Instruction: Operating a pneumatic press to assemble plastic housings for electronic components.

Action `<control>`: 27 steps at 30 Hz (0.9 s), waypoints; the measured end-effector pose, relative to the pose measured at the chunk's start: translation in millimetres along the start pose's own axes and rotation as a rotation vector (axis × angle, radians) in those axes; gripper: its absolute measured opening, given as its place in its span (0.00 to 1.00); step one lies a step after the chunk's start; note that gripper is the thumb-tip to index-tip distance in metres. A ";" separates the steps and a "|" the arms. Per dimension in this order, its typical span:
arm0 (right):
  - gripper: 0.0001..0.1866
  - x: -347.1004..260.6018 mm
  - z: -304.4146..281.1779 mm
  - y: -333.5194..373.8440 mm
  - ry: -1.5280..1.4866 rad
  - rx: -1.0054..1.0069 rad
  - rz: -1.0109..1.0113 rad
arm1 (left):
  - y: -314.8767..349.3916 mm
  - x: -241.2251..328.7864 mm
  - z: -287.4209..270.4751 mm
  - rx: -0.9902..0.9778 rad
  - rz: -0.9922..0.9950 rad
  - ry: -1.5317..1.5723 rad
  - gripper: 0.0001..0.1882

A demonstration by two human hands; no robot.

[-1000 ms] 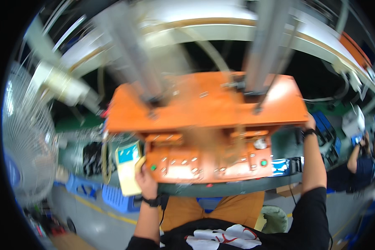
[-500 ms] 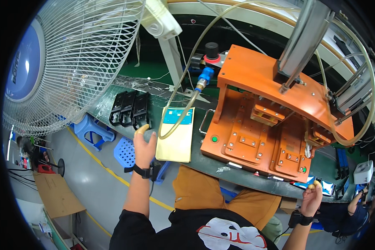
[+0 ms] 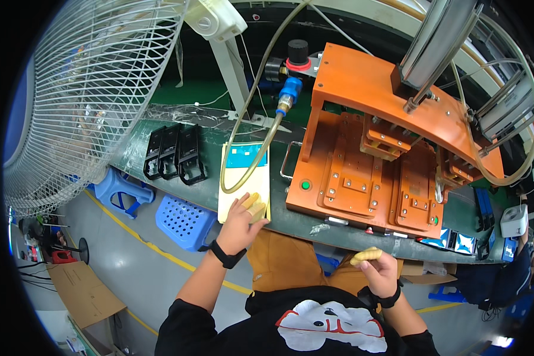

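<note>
My left hand (image 3: 241,224) is over the near edge of a stack of pale yellow sheets (image 3: 225,202), with its fingers stretched out, the thumb apart and nothing visible in it. A blue-green patch (image 3: 243,155) lies at the stack's far end. My right hand (image 3: 378,272) hovers above my lap, in front of the orange pneumatic press (image 3: 311,199). Its fingers point left, slightly bent, with the thumb below them, and I see no object between them. Yellowish finger cots cover fingertips on both hands. Three black plastic frames (image 3: 175,154) lie side by side left of the sheets.
A clear hose (image 3: 238,127) loops over the sheets from a blue fitting (image 3: 290,90). A large fan (image 3: 101,89) stands at the left. Blue-and-white pieces (image 3: 464,243) lie at the bench's right front. Blue stools (image 3: 185,222) stand below the bench; another person (image 3: 498,279) is at far right.
My left hand has moved right, from beside the black frames to the near edge of the sheets. My right hand has come left from the blue-and-white pieces. The view has shifted slightly.
</note>
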State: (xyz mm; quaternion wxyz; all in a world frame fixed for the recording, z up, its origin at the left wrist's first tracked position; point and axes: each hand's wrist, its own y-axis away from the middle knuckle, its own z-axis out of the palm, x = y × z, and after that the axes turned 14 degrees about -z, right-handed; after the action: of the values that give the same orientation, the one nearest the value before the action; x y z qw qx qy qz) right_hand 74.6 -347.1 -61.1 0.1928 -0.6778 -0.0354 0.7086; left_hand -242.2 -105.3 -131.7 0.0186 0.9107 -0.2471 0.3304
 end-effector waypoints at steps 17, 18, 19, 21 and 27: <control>0.27 70.8 86.6 -18.2 -0.615 -0.158 0.360 | 66.6 63.1 -15.5 -0.119 -0.049 0.942 0.05; 0.29 70.9 91.8 -20.1 -0.725 -0.110 0.405 | 78.9 79.5 -9.0 -0.216 -0.052 0.892 0.07; 0.30 71.3 95.2 -22.4 -0.780 -0.103 0.419 | 86.1 92.3 -4.8 -0.332 0.009 0.713 0.10; 0.27 72.7 97.6 -24.4 -0.923 -0.056 0.356 | 93.7 114.8 7.7 -0.348 0.162 0.438 0.15; 0.18 69.4 72.4 -11.4 -0.513 -0.020 0.278 | 86.5 133.3 21.4 -0.222 0.147 0.496 0.17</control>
State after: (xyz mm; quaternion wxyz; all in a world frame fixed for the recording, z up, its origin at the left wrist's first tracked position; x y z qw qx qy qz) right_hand 6.2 -298.9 -117.6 0.0719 -0.4766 0.0029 0.8762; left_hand -181.6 -243.8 -78.1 0.1541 0.7741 -0.3349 0.5145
